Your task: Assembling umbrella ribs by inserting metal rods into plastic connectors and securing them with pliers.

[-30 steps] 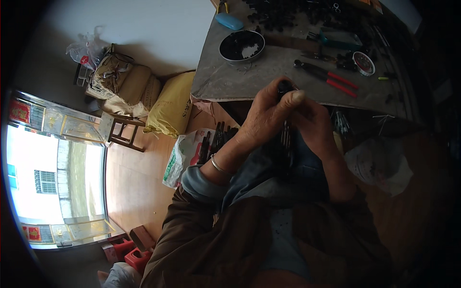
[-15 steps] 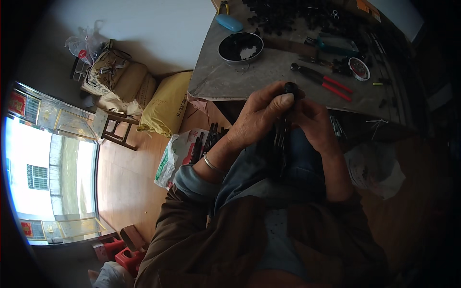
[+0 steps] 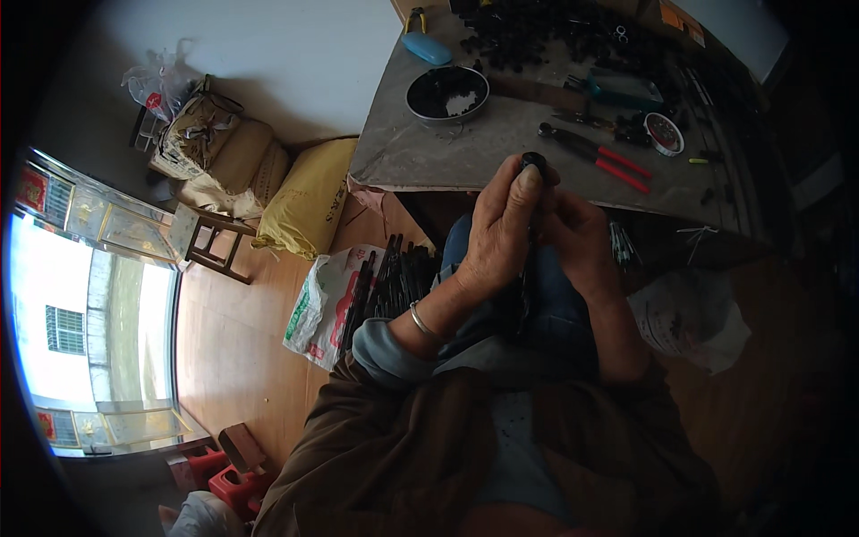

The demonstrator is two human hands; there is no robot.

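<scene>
Above my lap, my left hand [image 3: 503,217] is wrapped round a slim black piece with a round black end [image 3: 533,161]. My left thumb presses on its side just below that end. My right hand [image 3: 580,234] is closed close beside it, fingers curled in towards the same piece; what its fingertips pinch is partly hidden. Thin dark rods [image 3: 525,291] hang below my hands between my legs. Beside my left forearm, several long black rods [image 3: 398,282] lie bundled on a white and red plastic bag [image 3: 309,304] on the floor.
On the grey table [image 3: 385,152] ahead are a bowl of black bits [image 3: 447,93], red-handled pliers [image 3: 595,157], a round tin [image 3: 663,134], a blue case [image 3: 427,48] and a heap of small black parts [image 3: 546,31]. A yellow sack [image 3: 309,197] and a wooden stool [image 3: 215,242] stand left.
My left hand has turned more upright and its forearm moved right, uncovering more of the black rods on the bag. The black end shifted slightly left and up.
</scene>
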